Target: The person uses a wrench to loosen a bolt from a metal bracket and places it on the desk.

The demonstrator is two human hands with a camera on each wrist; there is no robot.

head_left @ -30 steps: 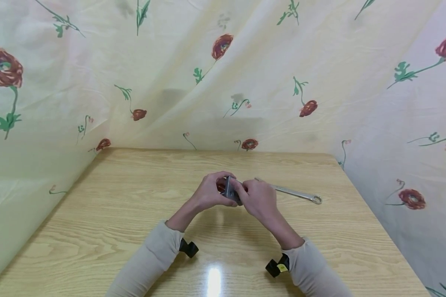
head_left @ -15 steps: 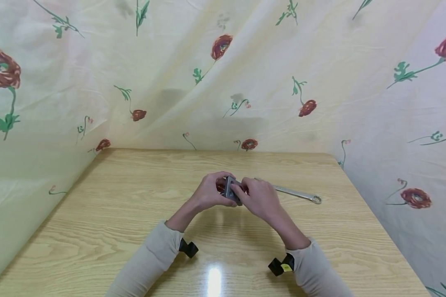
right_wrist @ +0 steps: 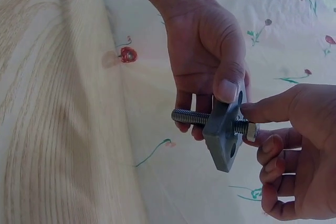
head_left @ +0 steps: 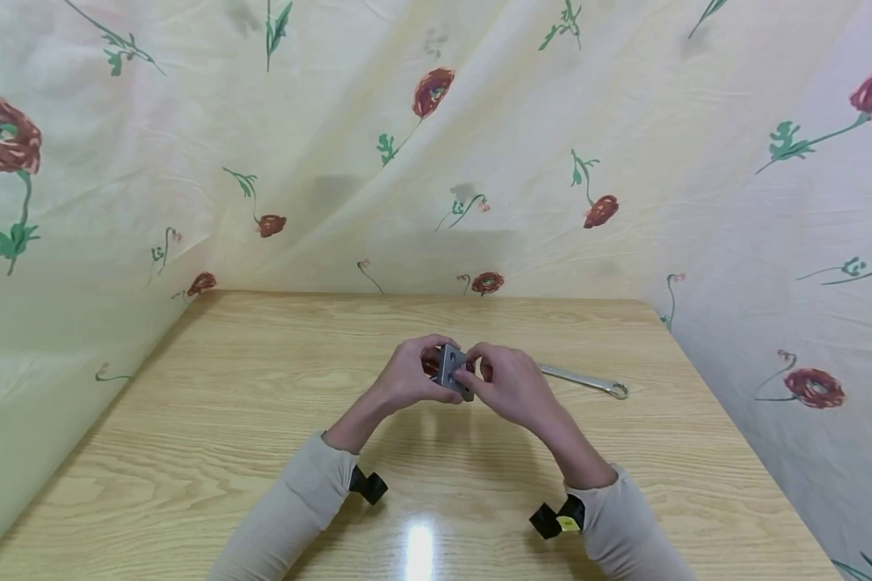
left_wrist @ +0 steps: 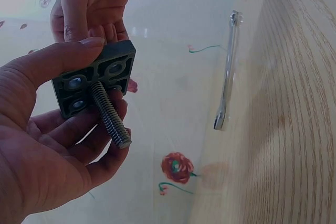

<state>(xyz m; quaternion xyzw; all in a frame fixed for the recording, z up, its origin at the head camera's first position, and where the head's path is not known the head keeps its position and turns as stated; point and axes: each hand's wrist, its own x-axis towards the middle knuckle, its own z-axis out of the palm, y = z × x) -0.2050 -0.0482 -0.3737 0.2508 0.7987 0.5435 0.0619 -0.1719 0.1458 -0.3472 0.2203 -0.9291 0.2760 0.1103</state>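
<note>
In the head view, my left hand [head_left: 409,375] grips a grey square plate [head_left: 448,357] by its edges, above the table. The plate has round holes near its corners and a ribbed underside, seen in the left wrist view. A threaded bolt [right_wrist: 190,117] runs through its middle; the long shank sticks out on the left hand's side. On the other side, the bolt's hex head [right_wrist: 253,131] stands off the plate with some thread showing. My right hand [head_left: 512,386] has thumb and index finger at this head, pinching it, with its other fingers curled.
A combination wrench [head_left: 581,378] lies on the wooden table [head_left: 262,355], beyond and right of the right hand. A flower-printed cloth [head_left: 320,161] hangs behind the table and along both sides.
My right hand has shifted slightly right and its fingers have turned, baring more of the plate's face. The left hand and plate stay nearly still.
</note>
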